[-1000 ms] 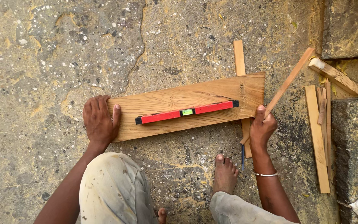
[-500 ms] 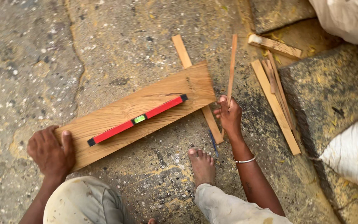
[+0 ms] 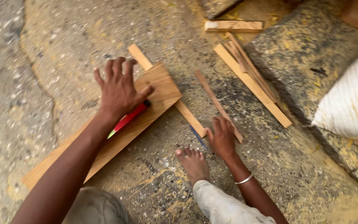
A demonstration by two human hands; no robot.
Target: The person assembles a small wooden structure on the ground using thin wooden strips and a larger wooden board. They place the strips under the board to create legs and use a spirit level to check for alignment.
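A rough grey stone floor (image 3: 42, 49) fills the view, with a white woven sack (image 3: 353, 103) seen at the right edge. A long pale wooden plank (image 3: 117, 137) lies diagonally on the floor, over a narrow wooden strip (image 3: 187, 116). A red bar-shaped spirit level (image 3: 127, 118) rests on the plank and is partly covered by the left hand (image 3: 119, 89), whose fingers are spread wide and flat on the level and plank. A thin wooden slat (image 3: 210, 93) lies on the floor just right of the strip; its near end is gripped by the curled fingers of the right hand (image 3: 222, 137). A bundle of loose wooden battens (image 3: 253, 83) lies further right.
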